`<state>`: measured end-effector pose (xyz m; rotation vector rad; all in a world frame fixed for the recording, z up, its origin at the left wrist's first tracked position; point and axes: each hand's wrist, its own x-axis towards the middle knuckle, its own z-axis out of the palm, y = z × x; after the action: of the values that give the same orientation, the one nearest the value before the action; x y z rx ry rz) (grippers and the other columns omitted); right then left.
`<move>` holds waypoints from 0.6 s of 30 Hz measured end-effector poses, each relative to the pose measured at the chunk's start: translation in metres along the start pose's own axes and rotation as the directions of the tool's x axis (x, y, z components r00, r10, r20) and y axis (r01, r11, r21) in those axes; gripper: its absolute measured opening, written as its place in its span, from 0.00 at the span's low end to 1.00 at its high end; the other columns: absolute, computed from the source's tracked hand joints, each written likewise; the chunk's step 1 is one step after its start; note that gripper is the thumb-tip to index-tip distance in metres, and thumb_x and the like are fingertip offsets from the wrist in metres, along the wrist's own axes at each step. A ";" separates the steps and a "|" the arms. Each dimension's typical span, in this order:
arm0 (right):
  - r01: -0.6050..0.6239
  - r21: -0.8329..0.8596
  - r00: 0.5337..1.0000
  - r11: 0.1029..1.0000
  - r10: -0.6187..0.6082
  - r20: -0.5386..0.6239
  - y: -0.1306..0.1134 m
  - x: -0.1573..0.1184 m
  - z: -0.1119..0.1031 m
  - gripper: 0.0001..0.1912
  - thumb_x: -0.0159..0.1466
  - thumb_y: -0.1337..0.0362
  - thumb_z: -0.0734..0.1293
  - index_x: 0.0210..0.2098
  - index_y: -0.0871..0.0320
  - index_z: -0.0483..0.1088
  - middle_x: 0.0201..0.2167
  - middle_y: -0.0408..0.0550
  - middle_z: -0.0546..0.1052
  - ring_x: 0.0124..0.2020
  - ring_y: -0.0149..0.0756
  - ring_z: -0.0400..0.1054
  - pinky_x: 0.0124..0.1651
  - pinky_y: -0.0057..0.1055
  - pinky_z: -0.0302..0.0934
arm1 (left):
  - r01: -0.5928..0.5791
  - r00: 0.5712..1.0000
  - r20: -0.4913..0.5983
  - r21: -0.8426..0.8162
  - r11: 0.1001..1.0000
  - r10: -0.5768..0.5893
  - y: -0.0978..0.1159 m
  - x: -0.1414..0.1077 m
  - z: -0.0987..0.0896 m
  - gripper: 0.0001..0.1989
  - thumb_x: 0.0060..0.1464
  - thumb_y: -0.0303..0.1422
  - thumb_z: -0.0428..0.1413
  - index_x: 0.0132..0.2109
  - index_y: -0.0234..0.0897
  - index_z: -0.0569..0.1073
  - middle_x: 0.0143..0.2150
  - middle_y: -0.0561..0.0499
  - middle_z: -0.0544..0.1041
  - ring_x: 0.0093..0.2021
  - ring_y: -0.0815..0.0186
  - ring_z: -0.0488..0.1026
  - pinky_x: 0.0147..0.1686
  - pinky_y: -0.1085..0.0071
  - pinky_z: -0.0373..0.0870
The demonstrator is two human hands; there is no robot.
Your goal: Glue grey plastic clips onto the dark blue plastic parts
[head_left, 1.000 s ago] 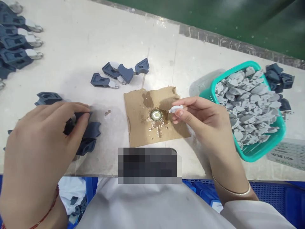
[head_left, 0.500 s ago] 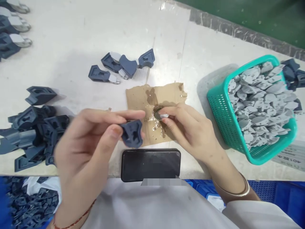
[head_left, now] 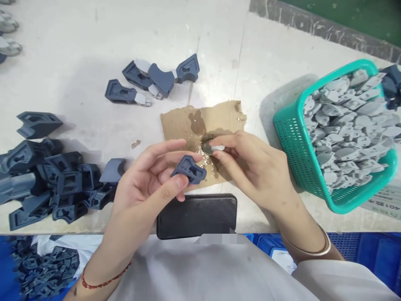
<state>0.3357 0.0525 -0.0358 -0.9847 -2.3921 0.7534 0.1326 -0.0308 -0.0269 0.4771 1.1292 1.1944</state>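
Between its thumb and fingers my left hand grips a dark blue plastic part, turned so its hollow, numbered side faces up. My right hand pinches a small light grey plastic piece. That piece is over a small round dark container, whose contents I cannot make out. Under both lies a torn piece of cardboard with wet, shiny stains. The two held parts are apart from each other.
A green basket full of grey pieces stands on the right. Dark blue parts are heaped at left. Several joined blue-and-grey pieces lie beyond the cardboard. A black phone rests at the table's near edge.
My left hand has shifted right, and the blue part in it has turned, showing its numbered face. My right hand stays near the container, still pinching the grey piece.
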 end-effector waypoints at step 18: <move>-0.227 0.873 0.919 0.431 0.393 0.045 -0.026 0.004 0.006 0.03 0.70 0.67 0.73 0.38 0.54 0.78 0.25 0.37 0.79 0.22 0.25 0.70 0.27 0.26 0.69 | -0.204 0.978 -0.001 0.194 0.960 0.208 -0.016 0.001 0.008 0.10 0.63 0.27 0.65 0.50 0.42 0.83 0.46 0.52 0.88 0.43 0.66 0.87 0.48 0.75 0.86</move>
<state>0.3166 0.0383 -0.0235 -0.9443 -1.2945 1.7160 0.1469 -0.0338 -0.0366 0.7464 1.2430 1.2773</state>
